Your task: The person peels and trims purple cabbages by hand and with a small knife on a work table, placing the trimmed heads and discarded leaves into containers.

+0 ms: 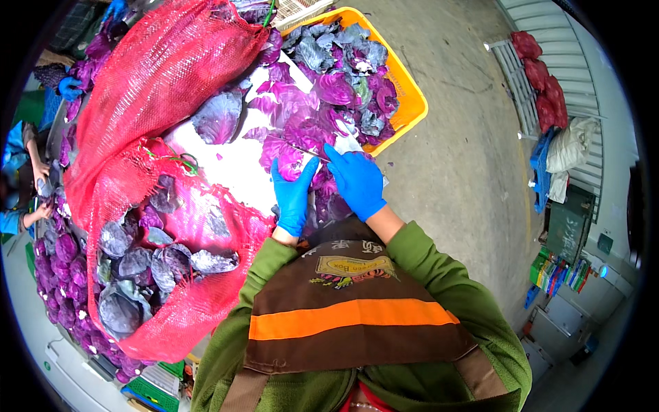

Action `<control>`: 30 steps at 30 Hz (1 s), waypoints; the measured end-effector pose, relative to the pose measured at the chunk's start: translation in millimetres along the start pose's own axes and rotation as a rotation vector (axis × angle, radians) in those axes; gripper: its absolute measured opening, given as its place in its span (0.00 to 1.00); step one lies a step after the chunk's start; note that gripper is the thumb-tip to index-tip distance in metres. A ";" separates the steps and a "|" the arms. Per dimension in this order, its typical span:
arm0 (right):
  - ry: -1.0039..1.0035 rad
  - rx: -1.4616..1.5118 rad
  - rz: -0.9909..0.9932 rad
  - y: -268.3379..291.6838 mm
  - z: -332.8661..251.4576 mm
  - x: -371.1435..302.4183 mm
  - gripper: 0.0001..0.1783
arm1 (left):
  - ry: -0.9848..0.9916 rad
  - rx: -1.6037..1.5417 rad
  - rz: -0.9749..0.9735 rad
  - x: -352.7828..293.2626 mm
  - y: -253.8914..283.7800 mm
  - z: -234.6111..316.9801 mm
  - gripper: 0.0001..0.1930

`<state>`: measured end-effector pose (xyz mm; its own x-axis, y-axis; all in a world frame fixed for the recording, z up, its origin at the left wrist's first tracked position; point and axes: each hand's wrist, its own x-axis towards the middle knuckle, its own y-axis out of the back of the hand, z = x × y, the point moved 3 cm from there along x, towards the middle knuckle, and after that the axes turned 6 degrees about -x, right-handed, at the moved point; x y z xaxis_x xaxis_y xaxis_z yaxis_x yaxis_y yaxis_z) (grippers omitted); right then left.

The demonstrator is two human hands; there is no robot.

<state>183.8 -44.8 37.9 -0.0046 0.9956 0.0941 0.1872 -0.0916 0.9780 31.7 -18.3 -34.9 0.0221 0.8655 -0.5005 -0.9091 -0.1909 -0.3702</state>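
My left hand (294, 197), in a blue glove, grips a red cabbage (287, 159) at the table's near edge, thumb on one side and fingers on the other. My right hand (357, 184), also blue-gloved, is closed on a knife (299, 147). Its thin blade points left across the cabbage, and the handle is hidden in my fingers. Loose purple cabbage leaves (302, 113) lie heaped just beyond both hands on the white tabletop (254, 168). One large dark leaf (218, 118) sits apart, farther left.
A yellow crate (410, 103) full of leaves stands beyond my right hand. Red mesh sacks (158, 75) cover the left; the nearer opened sack (182, 323) holds dark cabbages. At far left, another person's hands (42, 189) work beside heaped red cabbages (65, 275). Concrete floor (460, 206) lies right.
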 end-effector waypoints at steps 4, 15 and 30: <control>0.014 -0.089 -0.040 -10.5 -2.0 10.1 0.27 | 0.049 0.012 -0.018 0.1 -0.9 7.3 0.53; -0.294 0.491 -0.146 0.5 32.7 53.9 0.30 | -0.183 0.400 -0.116 -14.6 20.9 -9.6 0.58; -0.324 0.528 -0.282 -30.5 14.4 41.0 0.28 | -0.003 0.251 -0.239 -8.1 34.2 13.3 0.56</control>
<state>192.0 -0.9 9.3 0.1560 0.9436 -0.2922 0.6767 0.1133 0.7275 -5.0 -25.7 -33.1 0.2464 0.8732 -0.4205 -0.9522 0.1372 -0.2730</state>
